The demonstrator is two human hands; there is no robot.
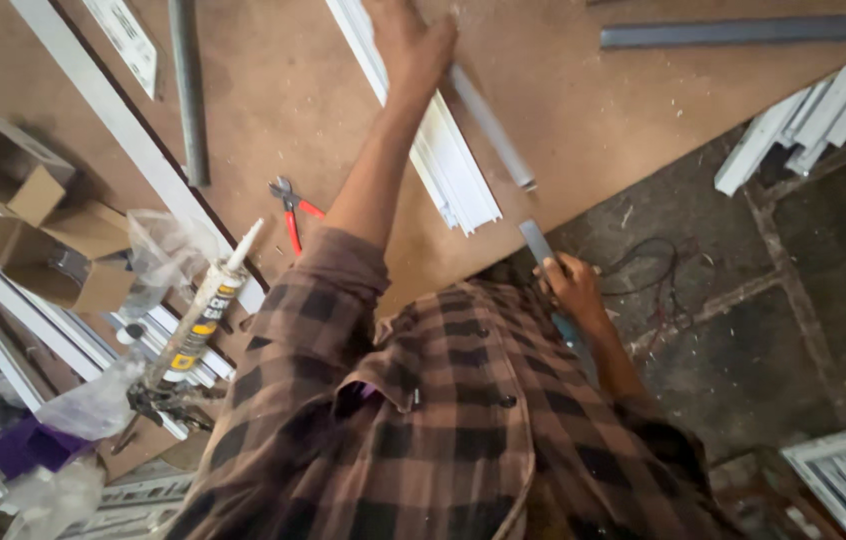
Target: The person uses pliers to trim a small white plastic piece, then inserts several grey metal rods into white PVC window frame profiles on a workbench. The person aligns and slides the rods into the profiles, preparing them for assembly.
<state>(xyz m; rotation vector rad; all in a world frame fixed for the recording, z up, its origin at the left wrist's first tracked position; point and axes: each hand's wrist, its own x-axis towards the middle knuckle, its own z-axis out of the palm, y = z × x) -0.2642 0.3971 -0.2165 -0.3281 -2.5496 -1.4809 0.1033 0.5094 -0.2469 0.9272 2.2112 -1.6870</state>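
Observation:
My left hand (411,45) reaches far across the brown board table (283,90) and rests flat on a long white plastic profile (448,165). A grey rod (491,125) lies right beside that profile, under my fingers. My right hand (571,287) stays close to my checked shirt at the table's edge. It is closed around a tool with a flat grey blade (535,241) that points up toward the table and a blue handle below my palm.
Red-handled pliers (292,209) lie left of my forearm. A sealant tube in a caulking gun (199,322), cardboard boxes (28,235) and plastic bags crowd the left. A grey pipe (188,90), white strips (808,125) and a dark bar (743,32) lie around; cables (655,272) trail on the concrete floor.

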